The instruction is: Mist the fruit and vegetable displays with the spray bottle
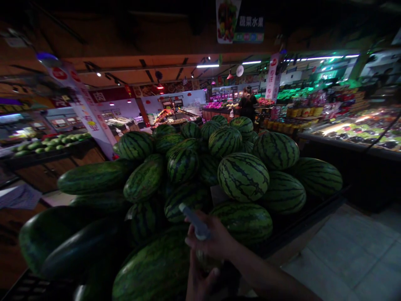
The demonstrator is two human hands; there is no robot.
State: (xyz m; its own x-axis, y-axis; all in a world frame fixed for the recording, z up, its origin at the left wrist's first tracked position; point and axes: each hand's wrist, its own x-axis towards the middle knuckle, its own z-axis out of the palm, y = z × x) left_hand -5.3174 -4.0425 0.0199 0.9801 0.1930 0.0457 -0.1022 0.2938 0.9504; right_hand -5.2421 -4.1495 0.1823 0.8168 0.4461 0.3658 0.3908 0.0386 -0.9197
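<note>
In dim light my right hand (216, 242) is closed round the top of a small spray bottle (194, 221), whose pale head points up and left. My left hand (200, 286) comes up from the bottom edge and wraps the bottle's translucent lower part, which is mostly hidden. Both hands hover just in front of a tall pile of striped green watermelons (242, 175). The nearest melon (156, 267) lies directly left of my hands. Several long dark melons (94, 177) lie on the pile's left side.
The melons rest on a dark display stand (300, 217). Pale floor tiles (351, 251) run along the right. A lit produce counter (344, 142) stands at right, a shelf of green produce (46, 144) and a slanted banner (84, 108) at left. A person (248, 104) stands far back.
</note>
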